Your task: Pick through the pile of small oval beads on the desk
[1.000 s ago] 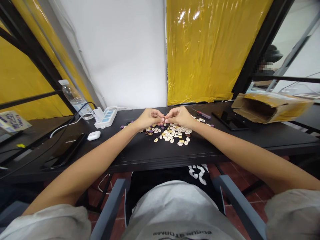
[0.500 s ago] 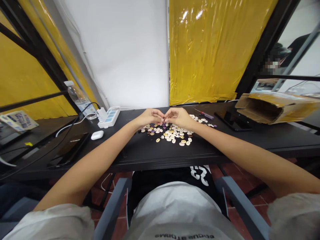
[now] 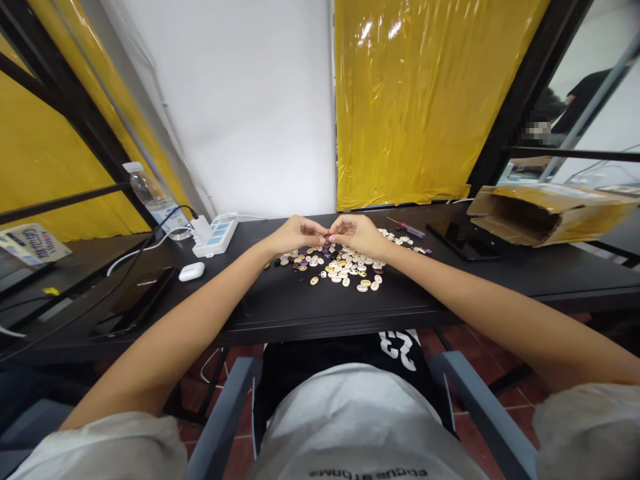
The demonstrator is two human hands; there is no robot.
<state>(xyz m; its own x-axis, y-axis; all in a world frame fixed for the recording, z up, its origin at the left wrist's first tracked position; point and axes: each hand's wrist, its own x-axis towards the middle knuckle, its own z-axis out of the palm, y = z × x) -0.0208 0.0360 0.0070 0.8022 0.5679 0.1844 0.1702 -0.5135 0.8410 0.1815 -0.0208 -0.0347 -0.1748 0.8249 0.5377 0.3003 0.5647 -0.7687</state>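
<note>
My left hand (image 3: 297, 238) and my right hand (image 3: 357, 235) meet fingertip to fingertip above the table. Thumb and fingers of each are pinched on a tiny dark brown piece (image 3: 327, 235), mostly covered by the fingertips, so its exact shape is unclear. Below and in front of the hands lies a spread of small oval button-like pieces (image 3: 345, 269). Most are cream, with some yellowish, purple and dark brown ones among them. Several show small holes or marks. Part of the spread is hidden behind my right hand and wrist.
Beyond my right hand lie a screwdriver (image 3: 413, 231), a black tablet-like device (image 3: 463, 243) and an open cardboard box (image 3: 540, 219). Leftward are a white earbud case (image 3: 192, 271), a power strip (image 3: 221, 237), a bottle (image 3: 155, 200), cables and a dark phone (image 3: 133, 301). Another person appears at far right.
Both hands keep their pinch at nearly the same spot, with only a slight shift of the fingertips. The whole view has slid a little to the left.
</note>
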